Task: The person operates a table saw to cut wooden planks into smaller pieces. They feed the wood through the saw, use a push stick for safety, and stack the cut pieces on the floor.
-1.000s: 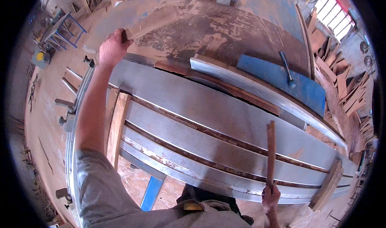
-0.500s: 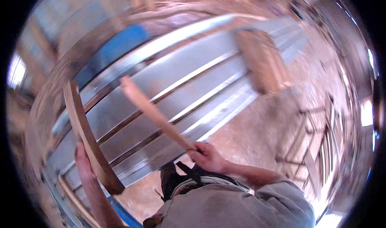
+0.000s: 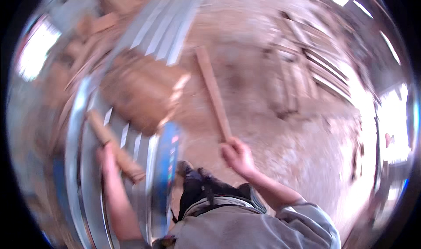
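Note:
My right hand (image 3: 239, 157) is closed round the lower end of a long, narrow wooden strip (image 3: 212, 91), which points up and away over the floor. At the left, my left hand (image 3: 107, 156) grips the side of a shorter-looking wooden board (image 3: 115, 147). That board slants above a grey metal slatted bench (image 3: 90, 187), and motion smears it and my left fingers. Just beyond it a bundle of brown wood pieces (image 3: 142, 89) lies across the bench. The strip and the board are apart from each other.
A blue side panel (image 3: 169, 161) runs along the bench edge near my legs. On the right, a blurred frame (image 3: 285, 80) stands beside stacked wooden lengths (image 3: 329, 69). More wood (image 3: 103, 23) lies at the far left. Brown dusty floor (image 3: 263, 130) stretches between.
The view has swung right, bringing the bundle nearer the left side. Both hands keep their wood; the left-hand board has come along the bench towards the bundle, and the strip now hangs over the floor.

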A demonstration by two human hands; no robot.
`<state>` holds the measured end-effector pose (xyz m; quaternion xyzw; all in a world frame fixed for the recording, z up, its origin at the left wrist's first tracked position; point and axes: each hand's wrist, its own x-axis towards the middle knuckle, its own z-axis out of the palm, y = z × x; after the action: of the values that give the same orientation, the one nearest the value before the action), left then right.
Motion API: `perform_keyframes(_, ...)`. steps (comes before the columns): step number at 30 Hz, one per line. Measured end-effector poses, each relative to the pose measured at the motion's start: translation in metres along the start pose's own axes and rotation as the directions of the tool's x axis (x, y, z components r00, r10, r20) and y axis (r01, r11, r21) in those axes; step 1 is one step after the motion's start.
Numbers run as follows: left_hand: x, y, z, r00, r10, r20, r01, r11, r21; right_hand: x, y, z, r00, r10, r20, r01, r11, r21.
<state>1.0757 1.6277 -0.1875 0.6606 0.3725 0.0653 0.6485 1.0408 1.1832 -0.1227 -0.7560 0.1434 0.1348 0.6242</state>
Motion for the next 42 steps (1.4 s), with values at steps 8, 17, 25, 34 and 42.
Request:
perform_keyframes(8,0.081,0.001,0.076,0.932,0.345,0.111,-0.362,0.892,0.272,0.066,-0.032,0.018,0.965,-0.246,-0.089,0.249,0.968,0.025)
perform_keyframes(17,0.052,0.012,0.114,0.916,0.401,-0.012,-0.372,0.861,0.348,0.167,-0.063,0.036,0.963,-0.245,-0.11,0.237,0.968,-0.084)
perform_keyframes(25,0.043,0.007,0.118,0.951,0.305,-0.046,-0.264,0.883,0.388,0.262,-0.063,0.013,0.878,-0.476,-0.062,0.403,0.801,-0.442)
perform_keyframes(34,0.036,-0.008,0.138,0.944,0.271,-0.186,-0.309,0.926,-0.216,0.372,-0.107,0.041,0.874,-0.396,0.283,0.485,0.756,-0.44)
perform_keyframes(42,0.035,-0.004,0.143,0.917,0.303,-0.26,-0.33,0.942,-0.063,0.448,-0.134,0.114,0.729,-0.443,0.523,0.677,0.348,-0.649)
